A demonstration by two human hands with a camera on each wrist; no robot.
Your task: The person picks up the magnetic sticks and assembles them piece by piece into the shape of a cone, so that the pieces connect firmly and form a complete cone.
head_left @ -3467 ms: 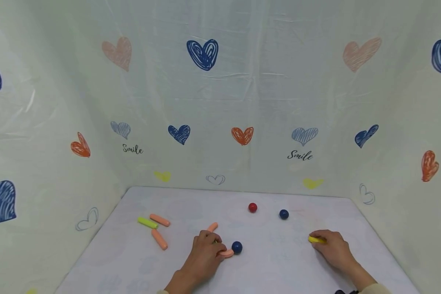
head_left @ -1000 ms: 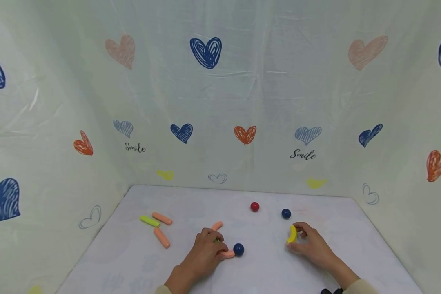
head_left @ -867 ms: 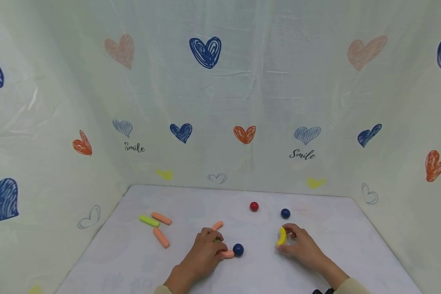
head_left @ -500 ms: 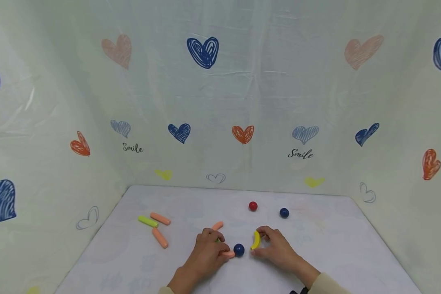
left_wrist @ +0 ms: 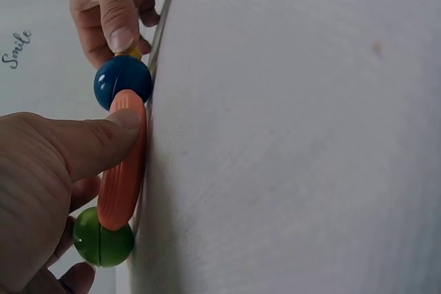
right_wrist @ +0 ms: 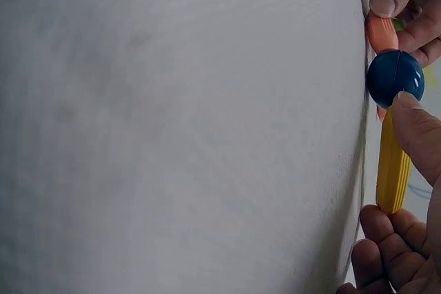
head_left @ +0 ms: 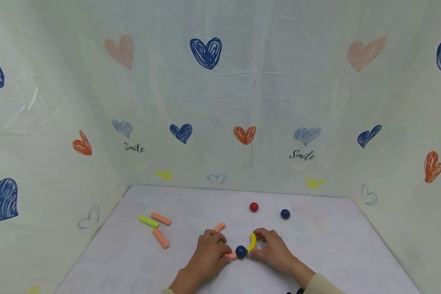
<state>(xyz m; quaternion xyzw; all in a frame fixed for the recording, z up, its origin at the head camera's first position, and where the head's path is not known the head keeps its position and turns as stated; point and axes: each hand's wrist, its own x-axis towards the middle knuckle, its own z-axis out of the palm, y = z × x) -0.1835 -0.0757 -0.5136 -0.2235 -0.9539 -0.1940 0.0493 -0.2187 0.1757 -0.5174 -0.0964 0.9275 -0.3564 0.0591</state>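
My left hand [head_left: 207, 255] pinches a curved orange building stick [left_wrist: 122, 170] low over the table. That stick touches a dark blue ball [head_left: 241, 252] at one end and a green ball [left_wrist: 103, 237] at the other. A second orange stick [head_left: 220, 227] shows beyond my left fingers; its near end is hidden. Thumb and fingers of my right hand [head_left: 275, 252] hold a curved yellow stick [right_wrist: 393, 163] by its two ends. Its near end meets the blue ball on the side opposite the orange stick. In the head view my left fingers cover most of the green ball.
Farther back on the white table [head_left: 316, 245] lie a red ball [head_left: 254, 207] and another blue ball [head_left: 285, 214]. To the left are a lime green stick [head_left: 148, 221] and two straight orange sticks [head_left: 161, 238]. A heart-printed curtain [head_left: 220, 102] encloses the table.
My right hand has carried the yellow stick leftward from the table's right side, turning it upright in view, until its end reached the blue ball. My left hand has stayed almost still.
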